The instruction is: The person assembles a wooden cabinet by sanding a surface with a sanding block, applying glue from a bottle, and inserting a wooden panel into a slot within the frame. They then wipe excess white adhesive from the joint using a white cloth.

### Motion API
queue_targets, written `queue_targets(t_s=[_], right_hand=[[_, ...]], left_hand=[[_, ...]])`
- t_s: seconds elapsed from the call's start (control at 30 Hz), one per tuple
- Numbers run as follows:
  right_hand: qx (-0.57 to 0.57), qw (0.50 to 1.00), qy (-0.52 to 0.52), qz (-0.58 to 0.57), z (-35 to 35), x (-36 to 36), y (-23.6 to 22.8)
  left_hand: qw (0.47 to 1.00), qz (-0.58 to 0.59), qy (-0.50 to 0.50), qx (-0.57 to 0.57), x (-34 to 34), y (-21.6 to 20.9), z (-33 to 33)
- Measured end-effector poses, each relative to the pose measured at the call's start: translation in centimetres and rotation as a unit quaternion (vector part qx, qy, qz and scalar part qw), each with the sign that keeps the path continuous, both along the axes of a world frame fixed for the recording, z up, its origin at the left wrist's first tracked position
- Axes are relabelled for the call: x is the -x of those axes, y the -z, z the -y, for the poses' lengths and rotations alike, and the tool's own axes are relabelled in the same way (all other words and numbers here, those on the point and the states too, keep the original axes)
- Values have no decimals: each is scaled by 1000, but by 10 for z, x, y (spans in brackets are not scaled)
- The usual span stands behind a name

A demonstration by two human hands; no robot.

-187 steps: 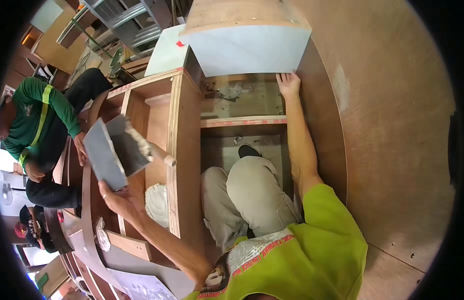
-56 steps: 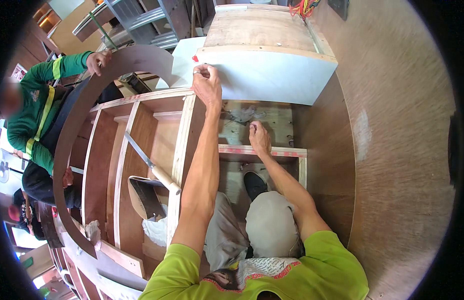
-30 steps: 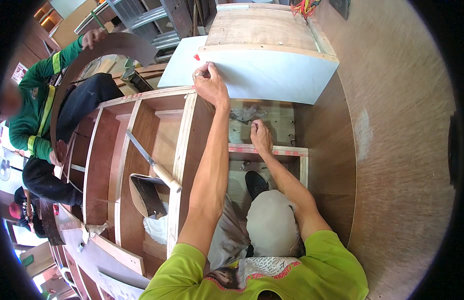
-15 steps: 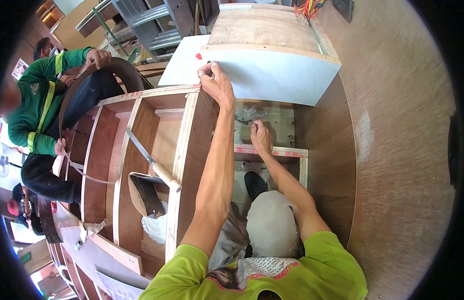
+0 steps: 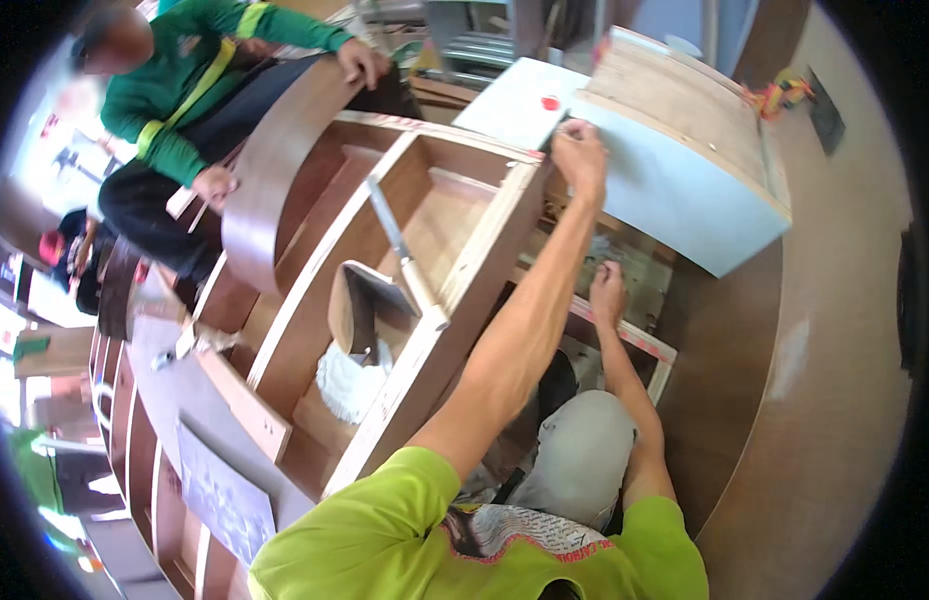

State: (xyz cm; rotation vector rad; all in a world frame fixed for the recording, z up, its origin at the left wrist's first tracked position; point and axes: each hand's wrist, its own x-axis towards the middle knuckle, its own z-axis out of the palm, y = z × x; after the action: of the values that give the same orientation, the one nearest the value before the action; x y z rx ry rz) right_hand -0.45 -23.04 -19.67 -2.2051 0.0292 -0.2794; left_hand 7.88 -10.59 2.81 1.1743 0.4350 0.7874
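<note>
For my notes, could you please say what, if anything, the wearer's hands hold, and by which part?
That cannot be told: the left hand and right hand are curled, showing no recognisable object.

By the brown plywood frame [image 5: 500,225], a wooden-handled metal blade [image 5: 418,285], dark angular piece [image 5: 363,325] and rumpled white mass [image 5: 347,388] are carried.

Bluish-white panel [image 5: 675,185], lime-green shirt [image 5: 375,525], grey trousers [image 5: 585,450]

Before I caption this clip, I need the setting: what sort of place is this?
Probably a woodworking shop, though perhaps a room being fitted out: there's an unfinished wooden frame, a wooden-handled blade resting in it, and a co-worker holding a curved brown panel.
</note>
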Motion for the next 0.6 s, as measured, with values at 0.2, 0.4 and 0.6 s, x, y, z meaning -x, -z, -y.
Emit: queue_targets(t_s=[0.2,0.4,0.6], right_hand=[[-6,999,-22,-22,-5,4,1],[-5,1000,-21,-10,0,0,13],[40,999,-8,22,4,-11,25]], left_hand=[[988,112,42,101,11,2,-3],[990,41,3,137,12,-8,9],[984,36,9,173,-3,-13,3]])
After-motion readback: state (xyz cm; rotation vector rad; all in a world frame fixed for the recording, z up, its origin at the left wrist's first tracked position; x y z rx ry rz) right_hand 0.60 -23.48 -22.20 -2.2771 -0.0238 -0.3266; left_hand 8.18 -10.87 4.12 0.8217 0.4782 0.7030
